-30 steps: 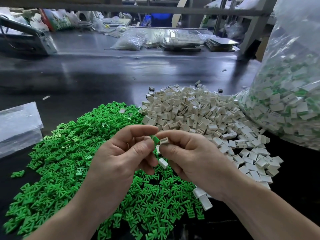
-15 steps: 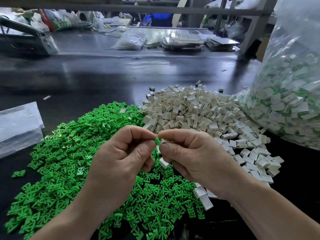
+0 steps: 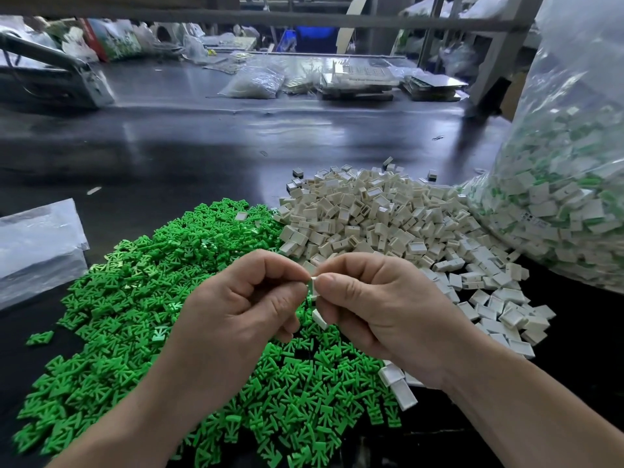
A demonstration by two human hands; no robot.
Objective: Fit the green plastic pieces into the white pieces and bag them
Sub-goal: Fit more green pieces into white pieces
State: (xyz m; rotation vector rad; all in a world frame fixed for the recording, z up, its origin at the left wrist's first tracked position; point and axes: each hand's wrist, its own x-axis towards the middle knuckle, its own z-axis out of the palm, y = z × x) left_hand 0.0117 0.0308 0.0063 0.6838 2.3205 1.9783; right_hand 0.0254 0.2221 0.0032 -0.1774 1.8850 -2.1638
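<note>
Above the dark glossy surface [image 3: 202, 157], the left hand [image 3: 243, 309] and right hand [image 3: 381, 309] meet fingertip to fingertip. Each grip is closed in a thumb-and-forefinger pinch on one small white rectangular plastic piece [image 3: 312, 287], whose long axis stands roughly upright. Below lies the heap of green forked plastic pieces [image 3: 135, 298], with the heap of white box-shaped plastic pieces [image 3: 371, 224] behind and the clear plastic bag of fitted pieces [image 3: 567, 197] to the right.
</note>
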